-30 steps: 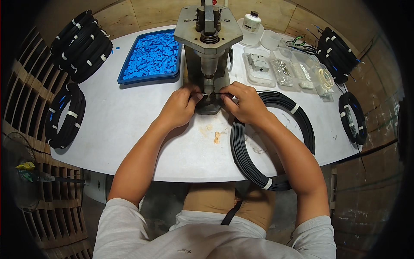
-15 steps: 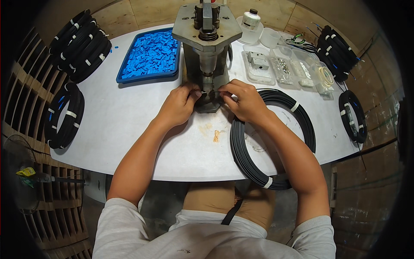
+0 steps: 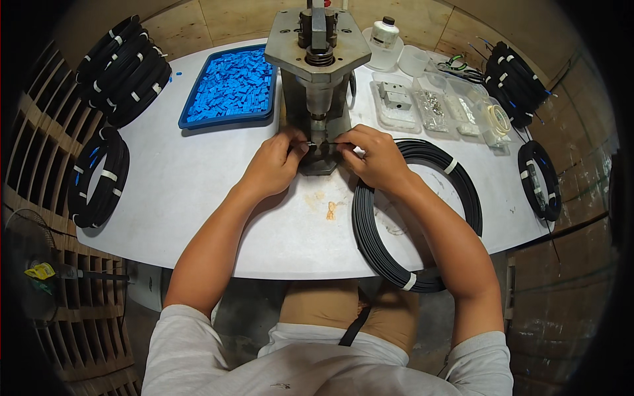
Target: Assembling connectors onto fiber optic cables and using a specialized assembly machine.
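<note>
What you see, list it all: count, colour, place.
Press: one, grey, back centre
Tray: one, blue, left of press
Pieces: many, blue, in tray
Bottle: one, white, back right
Cup: one, translucent, beside bottle
Metal block: one, grey, right
Boxes: several, clear, right
Tape: count unclear, cream, right
Cable coils: several, black, left and right
Table: one, white, centre
Fan: one, dark, far left
Rack: one, brown, left
Strand: one, dark, at press
Left hand, right hand: two, bare, at press

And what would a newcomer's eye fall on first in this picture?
Probably the metal press at the back middle of the white table, with the left hand and right hand at its lower end. Left of it, a tray heaped with bright blue pieces might stand out. To the right, a big black coil lies partly under the right forearm.
</note>
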Tool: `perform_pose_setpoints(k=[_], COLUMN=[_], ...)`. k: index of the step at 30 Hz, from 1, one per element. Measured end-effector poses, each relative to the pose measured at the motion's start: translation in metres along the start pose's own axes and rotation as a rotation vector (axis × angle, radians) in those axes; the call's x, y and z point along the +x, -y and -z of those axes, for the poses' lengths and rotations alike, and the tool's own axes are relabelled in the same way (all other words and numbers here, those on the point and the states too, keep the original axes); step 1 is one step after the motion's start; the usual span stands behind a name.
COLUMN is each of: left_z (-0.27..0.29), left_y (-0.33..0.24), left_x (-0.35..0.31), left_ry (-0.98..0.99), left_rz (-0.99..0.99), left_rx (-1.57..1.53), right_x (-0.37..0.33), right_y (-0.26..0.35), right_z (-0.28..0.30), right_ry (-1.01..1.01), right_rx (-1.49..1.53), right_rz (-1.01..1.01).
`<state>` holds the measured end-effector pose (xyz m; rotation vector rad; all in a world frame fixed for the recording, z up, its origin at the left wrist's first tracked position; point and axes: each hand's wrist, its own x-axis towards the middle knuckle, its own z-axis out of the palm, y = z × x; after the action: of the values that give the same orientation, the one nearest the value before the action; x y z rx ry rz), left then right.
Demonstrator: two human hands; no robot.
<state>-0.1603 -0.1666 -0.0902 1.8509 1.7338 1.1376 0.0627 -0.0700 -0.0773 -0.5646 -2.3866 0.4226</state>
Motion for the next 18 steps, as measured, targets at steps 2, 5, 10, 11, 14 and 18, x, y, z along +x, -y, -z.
perform_pose_setpoints(k=[2,5,10,11,14,18], left_z=[0.0006,0.0001,0.0009,-0.0001,-0.0022,0.0009], left_y=[0.0001,-0.0002,-0.0004,0.0001,0.0004,-0.0011], left_x=[-0.0008,-0.0008,-0.0008,-0.0015,-0.0025,-0.0018], left_ry=[0.004,-0.018,0.001,0.001,-0.06,-0.016], left_rz=[-0.008,-0.012,0.012,0.012,-0.028,-0.016], left_rx=[-0.012,-0.031,-0.037,-0.037,-0.126,-0.039], right_x=[-0.0002,-0.0004,-0.0013,-0.0014,-0.0013,0.0], right_y=[0.0002,-0.0008,-0.002,-0.0025,-0.0032,-0.0021], right_z=[0.0009,-0.0004,-0.0001,-0.0005,-0.0014,-0.0019], right_ry=[-0.01,-0.029,-0.006,-0.009,-0.002,0.004], right_rx=[0.007,0.008,-0.003,-0.002,0.008,0.024], right_rz=[-0.026,0.003,0.0,0.009,0.009,-0.013])
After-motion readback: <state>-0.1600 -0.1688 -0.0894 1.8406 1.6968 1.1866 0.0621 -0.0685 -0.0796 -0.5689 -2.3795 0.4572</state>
